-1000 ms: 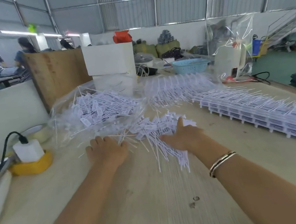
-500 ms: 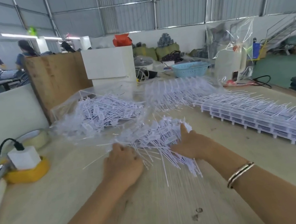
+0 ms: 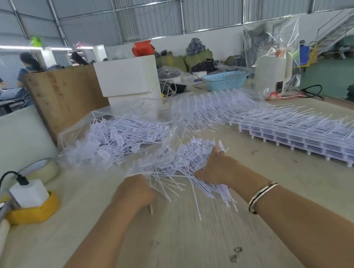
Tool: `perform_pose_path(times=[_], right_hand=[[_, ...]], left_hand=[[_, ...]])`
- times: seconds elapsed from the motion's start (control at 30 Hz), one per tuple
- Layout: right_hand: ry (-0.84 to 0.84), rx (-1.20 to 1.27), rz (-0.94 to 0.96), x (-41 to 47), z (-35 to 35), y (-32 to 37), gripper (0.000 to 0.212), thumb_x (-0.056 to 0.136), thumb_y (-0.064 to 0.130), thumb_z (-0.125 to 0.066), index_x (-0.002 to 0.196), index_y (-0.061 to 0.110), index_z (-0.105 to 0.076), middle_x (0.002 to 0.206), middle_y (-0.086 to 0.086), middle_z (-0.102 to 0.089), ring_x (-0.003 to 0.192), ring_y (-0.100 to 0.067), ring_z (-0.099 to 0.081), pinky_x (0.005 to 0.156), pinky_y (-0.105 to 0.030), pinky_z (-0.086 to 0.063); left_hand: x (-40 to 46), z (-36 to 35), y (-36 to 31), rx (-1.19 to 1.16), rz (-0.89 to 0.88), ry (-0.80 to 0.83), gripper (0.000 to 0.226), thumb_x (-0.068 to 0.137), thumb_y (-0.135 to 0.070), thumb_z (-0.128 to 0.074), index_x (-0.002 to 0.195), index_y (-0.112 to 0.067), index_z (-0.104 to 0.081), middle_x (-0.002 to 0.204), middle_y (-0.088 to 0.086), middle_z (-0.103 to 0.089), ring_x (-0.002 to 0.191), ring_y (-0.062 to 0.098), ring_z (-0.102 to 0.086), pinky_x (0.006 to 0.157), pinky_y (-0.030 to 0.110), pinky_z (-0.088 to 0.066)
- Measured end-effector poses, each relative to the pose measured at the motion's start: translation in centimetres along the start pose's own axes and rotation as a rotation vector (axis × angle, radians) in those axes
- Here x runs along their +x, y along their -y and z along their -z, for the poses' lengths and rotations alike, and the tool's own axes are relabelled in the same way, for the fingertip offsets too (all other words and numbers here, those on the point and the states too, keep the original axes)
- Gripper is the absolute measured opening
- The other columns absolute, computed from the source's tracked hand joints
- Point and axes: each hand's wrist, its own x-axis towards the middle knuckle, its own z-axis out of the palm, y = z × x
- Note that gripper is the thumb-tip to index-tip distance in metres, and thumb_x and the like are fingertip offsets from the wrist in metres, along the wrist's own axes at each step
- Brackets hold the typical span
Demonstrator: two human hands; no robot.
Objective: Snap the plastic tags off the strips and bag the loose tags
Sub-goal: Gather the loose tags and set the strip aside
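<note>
A heap of loose white plastic tags (image 3: 176,163) is gathered between my two hands, lifted a little off the wooden table (image 3: 177,248). My left hand (image 3: 134,194) grips the heap's left side, and my right hand (image 3: 215,169) cups its right side with fingers curled into the tags. Long thin tag stems hang down between the hands. Behind the heap lies a clear plastic bag (image 3: 112,136), open toward me and holding many loose tags. A long row of stacked tag strips (image 3: 309,134) runs along the right of the table.
At the left stand a yellow tape roll (image 3: 36,212) with a white plug block (image 3: 28,192) on it, and a clear tape roll (image 3: 41,169). A white box (image 3: 127,77), a blue basket (image 3: 225,80) and a wooden board (image 3: 62,96) stand behind. People work at the far left.
My hands have swept together from apart, bunching the scattered tags into one heap and raising it off the table toward the bag.
</note>
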Motion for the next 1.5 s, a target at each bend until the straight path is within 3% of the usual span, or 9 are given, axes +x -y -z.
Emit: perform_pose_path(times=[0.2,0.33,0.43,0.53,0.63,0.77,1.17,1.37,1.5], right_hand=[[0.108,-0.042,0.109,-1.4,0.5,-0.3,0.087,0.096,0.051,-0.038,0.148,-0.001,0.008,0.158,-0.016,0.009,0.133,-0.031,-0.039,0.098,-0.035,-0.036],[0.063,-0.053,0.147,-1.9,0.9,-1.4,0.093,0.088,0.066,-0.039,0.151,0.006,-0.005,0.159,-0.011,-0.013,0.138,-0.030,-0.032,0.106,-0.039,-0.033],[0.059,-0.036,0.107,-1.8,1.6,-1.8,0.092,0.086,0.070,-0.037,0.149,0.006,-0.018,0.139,-0.014,-0.048,0.107,-0.027,-0.057,0.086,-0.034,-0.043],[0.039,-0.041,0.092,-1.8,1.6,-1.6,0.085,0.088,0.068,-0.036,0.147,0.009,-0.024,0.134,-0.013,-0.052,0.107,-0.027,-0.059,0.086,-0.034,-0.043],[0.003,-0.037,0.099,-1.9,1.4,-1.5,0.074,0.088,0.061,-0.041,0.142,0.011,-0.033,0.133,-0.010,-0.053,0.106,-0.026,-0.059,0.083,-0.031,-0.040],[-0.011,-0.050,0.104,-2.1,1.4,-1.5,0.066,0.087,0.057,-0.047,0.135,0.012,-0.041,0.123,-0.007,-0.058,0.094,-0.024,-0.058,0.076,-0.029,-0.037],[-0.017,-0.085,0.111,-2.1,1.3,-2.2,0.079,0.088,0.061,-0.044,0.145,0.009,-0.029,0.145,-0.008,-0.041,0.123,-0.028,-0.049,0.087,-0.034,-0.040],[0.027,-0.060,0.126,-2.4,1.4,-1.7,0.076,0.089,0.057,-0.044,0.143,0.006,-0.032,0.131,-0.011,-0.053,0.102,-0.027,-0.060,0.076,-0.029,-0.040],[0.051,0.032,0.047,-1.8,1.5,-1.8,0.088,0.092,0.055,-0.036,0.149,0.003,0.006,0.071,-0.008,-0.060,0.063,-0.019,-0.059,0.075,-0.028,-0.045]], left_hand=[[1.0,-0.7,-3.3,-0.244,0.045,0.018,0.032,0.096,-0.016,-0.036,0.101,0.000,-0.063,0.108,0.014,-0.062,0.099,0.030,-0.057,0.075,0.027,-0.037],[-0.3,-0.5,-2.5,-0.328,-0.003,0.011,0.043,0.093,-0.037,-0.042,0.073,-0.009,-0.066,0.082,0.009,-0.069,0.074,0.023,-0.064,0.069,0.031,-0.050],[-2.3,-0.2,-1.5,-0.233,-0.129,-0.443,0.034,0.087,-0.040,-0.051,0.066,-0.016,-0.060,0.063,-0.001,-0.063,0.060,0.021,-0.060,0.052,0.027,-0.044],[-2.8,0.8,-0.8,0.099,-0.324,-0.838,0.019,0.078,-0.016,-0.065,0.097,-0.020,-0.066,0.098,0.001,-0.065,0.091,0.028,-0.057,0.072,0.037,-0.039],[-3.2,1.9,-0.6,0.533,-0.160,-0.604,0.033,0.083,-0.017,-0.058,0.115,-0.023,-0.059,0.121,-0.002,-0.055,0.118,0.028,-0.040,0.085,0.036,-0.022],[-4.1,2.6,-1.5,0.667,-0.013,-0.243,0.021,0.089,-0.016,-0.051,0.105,-0.026,-0.061,0.096,-0.008,-0.058,0.100,0.017,-0.057,0.071,0.027,-0.031],[-7.9,1.6,-2.8,0.322,-0.045,-0.274,0.009,0.088,-0.013,-0.043,0.090,-0.021,-0.041,0.078,-0.003,-0.049,0.080,0.023,-0.058,0.062,0.028,-0.034],[-5.7,0.3,-2.5,0.184,-0.029,-0.041,0.016,0.090,-0.026,-0.039,0.077,-0.017,-0.044,0.088,-0.001,-0.045,0.086,0.020,-0.050,0.073,0.029,-0.042],[-2.9,0.0,-1.3,0.011,0.141,0.009,0.047,0.097,-0.042,-0.028,0.123,-0.009,-0.049,0.131,0.013,-0.045,0.119,0.029,-0.044,0.096,0.037,-0.039]])
